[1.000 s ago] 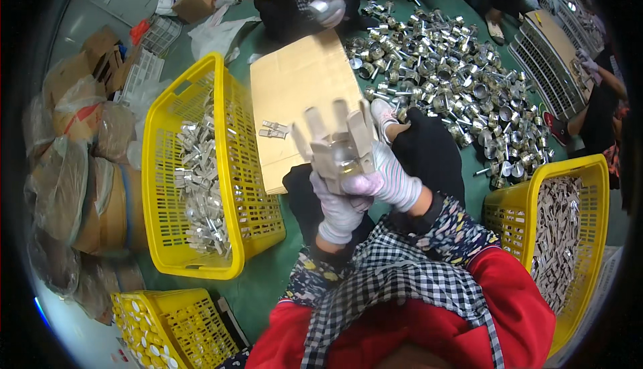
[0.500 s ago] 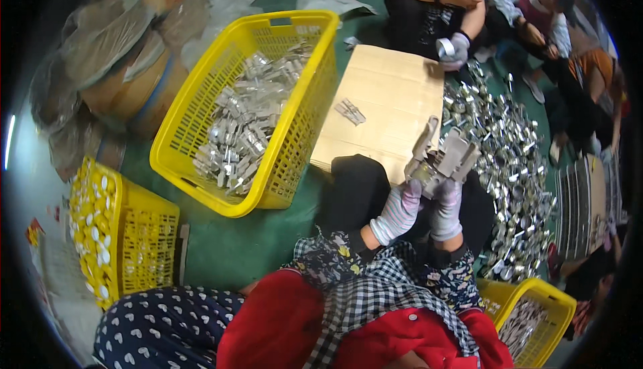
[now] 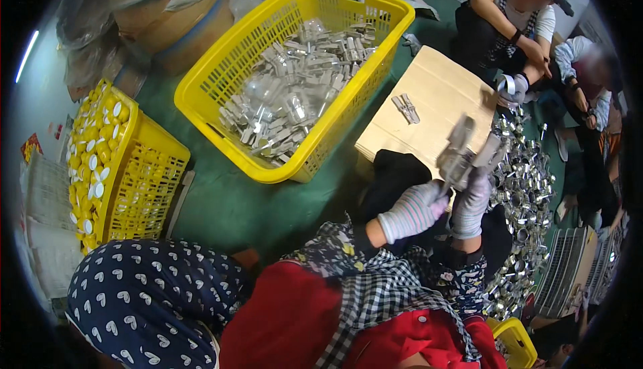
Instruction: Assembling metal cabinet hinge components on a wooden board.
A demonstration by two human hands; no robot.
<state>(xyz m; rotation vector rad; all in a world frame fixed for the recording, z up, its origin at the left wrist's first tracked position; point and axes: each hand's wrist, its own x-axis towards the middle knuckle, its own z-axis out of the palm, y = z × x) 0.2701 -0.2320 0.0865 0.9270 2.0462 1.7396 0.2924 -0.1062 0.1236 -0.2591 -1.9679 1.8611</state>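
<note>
Both my hands wear striped knit gloves and meet above my knees, at the near edge of a cardboard sheet. My left hand (image 3: 414, 212) is closed, its fingertips at a bunch of grey metal clip-like parts (image 3: 457, 161). My right hand (image 3: 474, 201) is wrapped round the base of similar parts that stick up beside them. Motion blurs the bunch, so exactly which hand carries which part is hard to see. Just beyond, two or so matching grey parts (image 3: 406, 108) lie on the cardboard sheet (image 3: 439, 84).
A large yellow basket (image 3: 315, 158) holds many grey parts and clear plastic. At left stands another yellow basket (image 3: 151, 175) of yellow-and-white pieces. Shiny metal ring-shaped parts (image 3: 526, 188) are heaped at right. Opposite, a co-worker's gloved hand (image 3: 512, 90) holds a shiny ring. A yellow basket (image 3: 516, 339) is at lower right.
The view has swung left, so the surroundings appear shifted rightward. My hands still hold the grey parts, which are now more blurred; my left hand has turned more sideways across them.
</note>
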